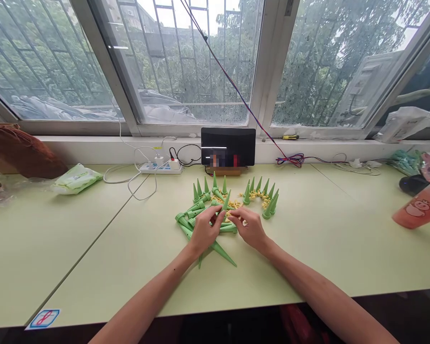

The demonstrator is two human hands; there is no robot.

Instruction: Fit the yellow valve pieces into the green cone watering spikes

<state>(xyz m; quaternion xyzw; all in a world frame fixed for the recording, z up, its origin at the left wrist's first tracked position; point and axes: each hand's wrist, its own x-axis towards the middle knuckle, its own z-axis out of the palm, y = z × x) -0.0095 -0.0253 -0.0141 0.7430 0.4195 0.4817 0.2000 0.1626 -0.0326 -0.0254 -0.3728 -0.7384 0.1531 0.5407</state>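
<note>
My left hand (205, 231) is closed around a green plastic plant-watering spike (227, 200), its pointed end up. Close beside it, the thumb and fingers of my right hand (251, 230) are pinched together near the spike's lower end; what they hold is too small to make out. Small yellow pieces (235, 204) lie scattered behind and between the hands. Loose green spikes (197, 213) are heaped under and left of my left hand, one long spike (222, 253) pointing toward the front edge. More spikes (268, 209) stand point-up in a curve at the right.
A tablet (228, 147) leans on a brown stand at the back. Left of it lie a power strip (161, 167) with white cables and a green-white packet (77, 179). A red cup (417, 206) and a black mouse (413, 184) are at the right.
</note>
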